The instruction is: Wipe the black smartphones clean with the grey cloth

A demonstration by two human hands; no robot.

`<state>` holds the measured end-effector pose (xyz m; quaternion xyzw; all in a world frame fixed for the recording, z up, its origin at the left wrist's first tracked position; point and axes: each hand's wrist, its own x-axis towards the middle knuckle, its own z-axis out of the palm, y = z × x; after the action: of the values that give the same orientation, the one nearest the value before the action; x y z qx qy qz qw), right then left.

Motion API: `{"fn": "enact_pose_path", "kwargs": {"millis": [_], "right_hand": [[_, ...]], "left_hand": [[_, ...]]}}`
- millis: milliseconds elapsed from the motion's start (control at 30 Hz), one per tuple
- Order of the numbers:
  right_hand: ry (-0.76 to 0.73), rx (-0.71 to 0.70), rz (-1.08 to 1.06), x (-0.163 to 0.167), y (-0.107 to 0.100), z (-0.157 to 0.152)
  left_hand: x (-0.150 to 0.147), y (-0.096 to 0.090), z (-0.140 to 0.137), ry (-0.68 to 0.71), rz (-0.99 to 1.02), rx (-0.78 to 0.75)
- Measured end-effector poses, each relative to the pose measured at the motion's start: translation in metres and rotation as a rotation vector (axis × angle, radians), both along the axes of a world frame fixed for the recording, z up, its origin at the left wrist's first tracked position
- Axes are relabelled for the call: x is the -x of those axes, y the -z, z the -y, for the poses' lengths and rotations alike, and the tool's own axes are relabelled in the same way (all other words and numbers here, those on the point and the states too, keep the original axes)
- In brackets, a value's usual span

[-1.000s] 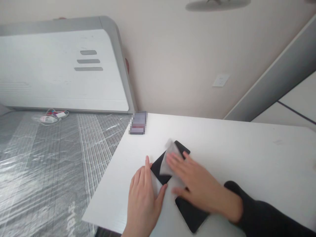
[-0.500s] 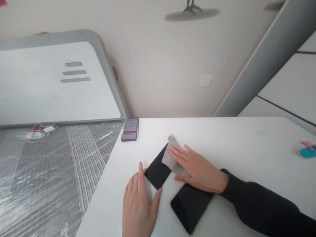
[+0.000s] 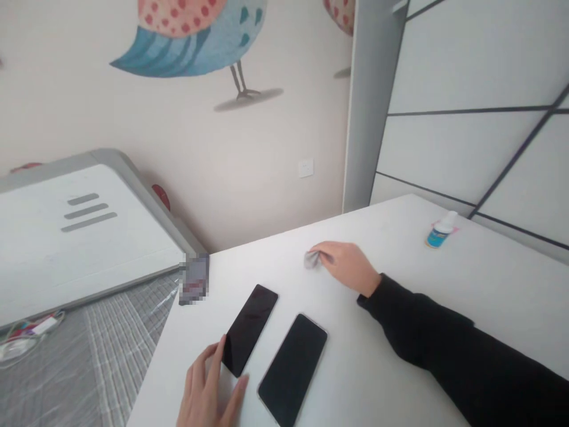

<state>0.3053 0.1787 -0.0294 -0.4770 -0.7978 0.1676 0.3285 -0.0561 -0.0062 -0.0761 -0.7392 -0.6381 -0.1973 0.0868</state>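
Observation:
Two black smartphones lie flat on the white table point(image 3: 377, 356). At the near end of the left phone point(image 3: 251, 329) is my left hand point(image 3: 207, 388), its fingers apart, index finger and thumb by the phone's edges. The right phone point(image 3: 293, 367), slightly larger and with a pale rim, lies beside it, touched by neither hand. Beyond the phones, my right hand point(image 3: 349, 264) pinches a crumpled grey cloth point(image 3: 312, 259) just over or on the table; I cannot tell whether it touches.
A small spray bottle with a blue label point(image 3: 438, 231) stands at the right, with something pink behind it. A blurred-out grey object point(image 3: 194, 279) sits on the table's left corner. Left of the table is a plastic-covered bed point(image 3: 106, 356) with a white headboard point(image 3: 53, 237).
The cloth has come off the left phone; my right hand has moved away from it and bunched the cloth. My left hand stays by the phone. The view has tilted up and turned right.

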Motion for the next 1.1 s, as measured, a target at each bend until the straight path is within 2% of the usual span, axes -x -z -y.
{"fn": "enact_pose_path", "kwargs": {"millis": [67,167,233,300,433,500,533,567,667,733,967,1100], "right_hand": [[0.107,0.033,-0.107,-0.046,0.001,0.005],[0.137,0.158,-0.263,-0.1,0.013,0.014],[0.126,0.247,-0.377,-0.117,0.023,0.018],[0.123,0.315,-0.487,-0.121,0.029,0.018],[0.065,0.41,-0.647,-0.11,0.03,0.019],[0.014,0.45,-0.69,-0.107,0.028,0.021],[-0.004,0.464,-0.705,-0.107,0.027,0.023],[-0.012,0.473,-0.72,-0.107,0.027,0.024],[-0.002,0.493,-0.759,-0.111,0.029,0.026],[0.014,0.53,-0.786,-0.114,0.032,0.025],[0.114,0.603,-0.887,-0.112,0.035,0.025],[0.103,0.646,-0.916,-0.103,0.031,0.028]], "left_hand": [[0.003,-0.015,-0.004,0.114,-0.104,0.093],[0.003,-0.036,-0.021,0.481,-0.34,0.163],[0.003,-0.041,-0.038,0.653,-0.459,0.183],[0.004,-0.037,-0.052,0.715,-0.515,0.204],[-0.012,-0.023,-0.057,0.69,-0.501,0.134],[-0.033,-0.021,-0.05,0.663,-0.474,0.046],[-0.047,-0.022,-0.045,0.587,-0.483,0.115],[-0.062,-0.022,-0.041,0.544,-0.47,0.12],[-0.1,-0.026,-0.036,0.452,-0.409,0.073],[-0.114,-0.027,-0.038,0.417,-0.379,0.047],[-0.125,-0.021,-0.046,0.37,-0.367,-0.024],[-0.131,-0.019,-0.048,0.358,-0.365,-0.055]]}}
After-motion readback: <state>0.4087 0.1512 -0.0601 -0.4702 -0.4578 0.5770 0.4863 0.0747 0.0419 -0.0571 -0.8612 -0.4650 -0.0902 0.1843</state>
